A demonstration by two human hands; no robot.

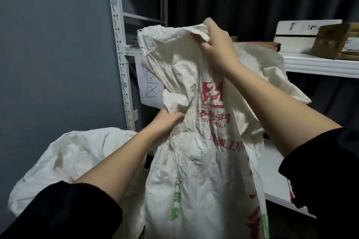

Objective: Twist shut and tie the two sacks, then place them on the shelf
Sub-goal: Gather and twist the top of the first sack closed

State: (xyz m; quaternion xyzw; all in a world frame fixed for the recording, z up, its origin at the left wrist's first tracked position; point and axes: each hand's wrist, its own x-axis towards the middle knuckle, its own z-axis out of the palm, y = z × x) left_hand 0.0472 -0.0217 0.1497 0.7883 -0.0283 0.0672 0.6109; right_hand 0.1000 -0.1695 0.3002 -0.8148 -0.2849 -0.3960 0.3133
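Note:
A white woven sack [194,161] with red and green print stands upright in front of me, its loose top pulled up high. My right hand [215,44] grips the sack's open rim near the top. Lower down, my left hand [167,122] pinches a fold of the fabric at the gathered neck. A second white sack [68,155] lies slumped at the lower left, its mouth not visible. The white shelf [310,64] runs behind and to the right of the held sack.
A brown cardboard box [338,40] and a white box [295,31] sit on the upper shelf board at the right. A lower shelf board [275,184] lies behind the sack. A perforated shelf post [120,54] and a handwritten paper sign [149,85] stand at the left.

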